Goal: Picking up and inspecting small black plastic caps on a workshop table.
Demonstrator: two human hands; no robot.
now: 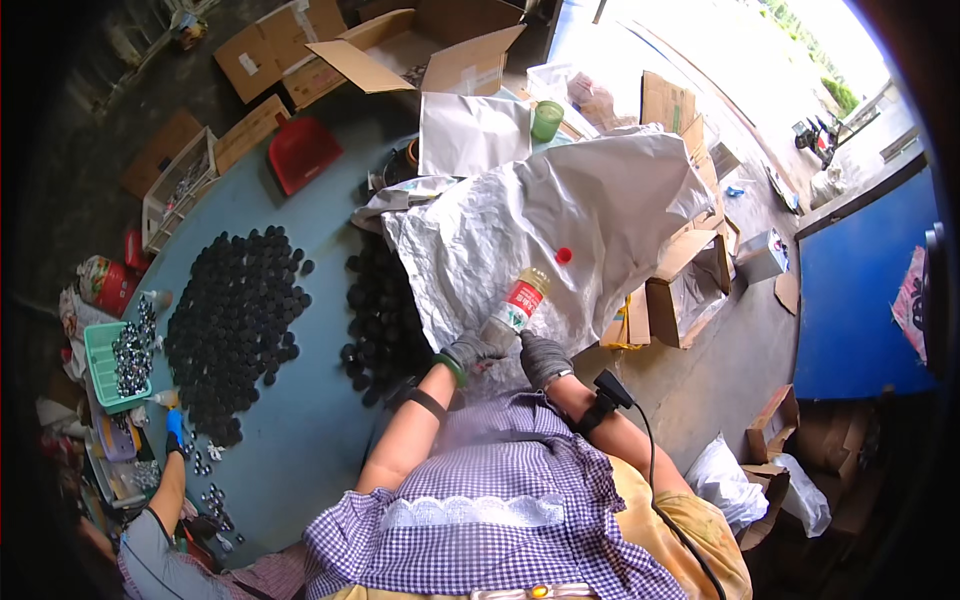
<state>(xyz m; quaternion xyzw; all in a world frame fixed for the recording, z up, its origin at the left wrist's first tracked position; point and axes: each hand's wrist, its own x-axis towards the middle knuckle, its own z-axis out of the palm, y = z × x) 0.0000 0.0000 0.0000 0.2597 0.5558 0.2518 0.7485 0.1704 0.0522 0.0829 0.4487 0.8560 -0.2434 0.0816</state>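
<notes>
On a blue worktop [300, 440] strewn with black caps [235, 320], gloved left hand [470, 352] fingers grip a tilted, uncapped plastic bottle [515, 305] while the right hand [543, 358] curls closed beside it, steadying over a white sack [560, 220].

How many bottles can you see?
1. The clear bottle with a red label is held by the gloved left hand, with the right hand beside it, over the white sack. Others may be hidden in the clutter.

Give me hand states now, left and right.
Left hand: closed around the base of a clear plastic bottle.
Right hand: gloved, beside the bottle's base; grip cannot be told.
</notes>
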